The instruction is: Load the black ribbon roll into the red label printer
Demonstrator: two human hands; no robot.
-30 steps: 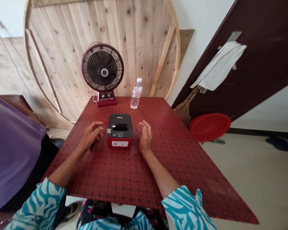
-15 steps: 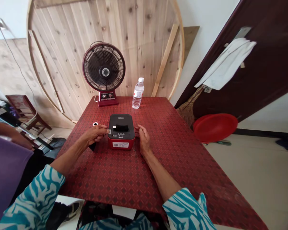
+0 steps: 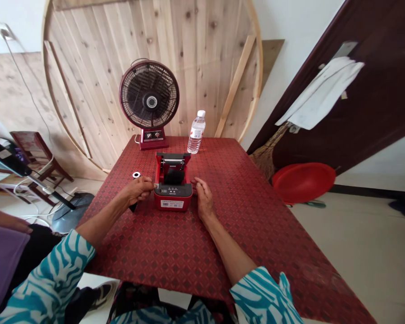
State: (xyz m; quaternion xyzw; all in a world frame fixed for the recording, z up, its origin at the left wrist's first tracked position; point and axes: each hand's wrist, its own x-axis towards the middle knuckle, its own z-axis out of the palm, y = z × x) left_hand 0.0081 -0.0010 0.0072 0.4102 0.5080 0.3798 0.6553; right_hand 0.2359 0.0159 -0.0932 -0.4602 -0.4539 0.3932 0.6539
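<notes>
One lid-up printer (image 3: 173,193), frame centre | left hand (image 3: 137,191): grip narrow, at its edge | right hand (image 3: 205,199): alongside, grip cannot tell

A hand could pass along the broad near strip of the patterned table (image 3: 175,256) and across its wide right-hand part, or drop from above into the bay of the red-and-black device (image 3: 173,204), whose raised lid (image 3: 172,157) blocks that bay's far side. The left hand (image 3: 137,191) crowds its left front corner, with a white roll (image 3: 138,175) just beyond, and the right hand (image 3: 204,198) bars its right side, though contact there is hard to judge. Behind, the fan (image 3: 151,103) and bottle (image 3: 196,133) leave a narrow gap between them.
</notes>
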